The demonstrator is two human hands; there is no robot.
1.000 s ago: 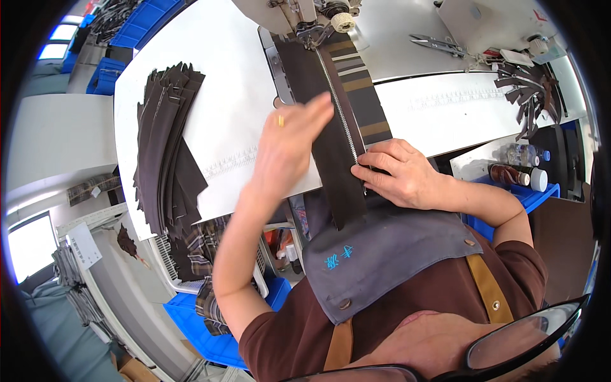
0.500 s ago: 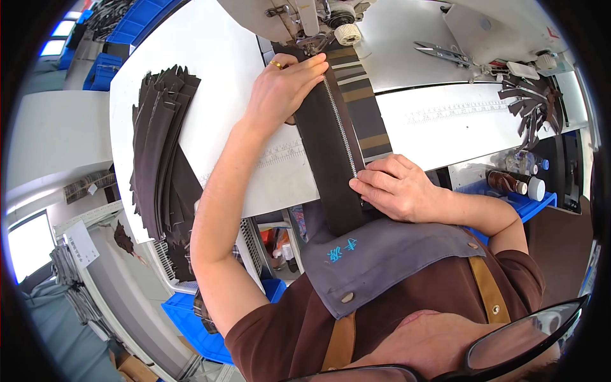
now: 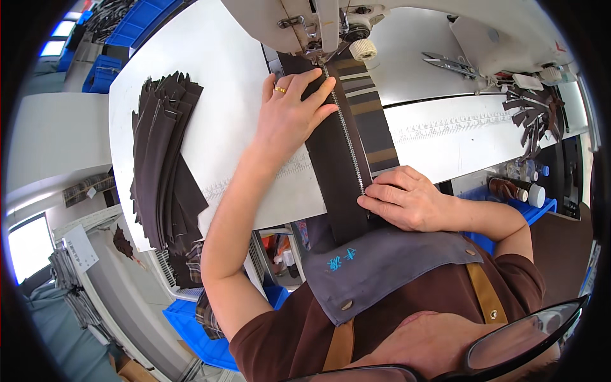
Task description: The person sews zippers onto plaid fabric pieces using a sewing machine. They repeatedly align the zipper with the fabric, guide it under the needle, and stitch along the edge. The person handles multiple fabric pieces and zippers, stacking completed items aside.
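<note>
A sewing machine (image 3: pixel 334 28) stands over a dark brown fabric strip (image 3: pixel 328 178) with a silver zipper (image 3: pixel 350 146) along it, atop a grey, tan and white striped fabric (image 3: pixel 375 121). My left hand (image 3: pixel 293 111) rests on the strip just below the presser foot, fingers spread, one with a gold ring. My right hand (image 3: pixel 404 200) grips the lower end of the zipper strip with bent fingers and thumb; the strip's end hangs over my grey apron (image 3: pixel 394 267). A tall pile of dark brown cut pieces (image 3: pixel 162 159) lies left of my left arm.
The white table (image 3: pixel 452 153) has printed rulers. Scissors (image 3: pixel 449 63) and a bunch of small dark pieces (image 3: pixel 531 114) lie at right. Bottles (image 3: pixel 522 191) and a blue tray (image 3: pixel 534 210) are below the right edge. A blue bin (image 3: pixel 197 325) is low at left.
My left hand moved up toward the presser foot and now lies spread on the strip. My right hand stays at the zipper's lower end. The whole view shifted slightly, the machine appearing lower.
</note>
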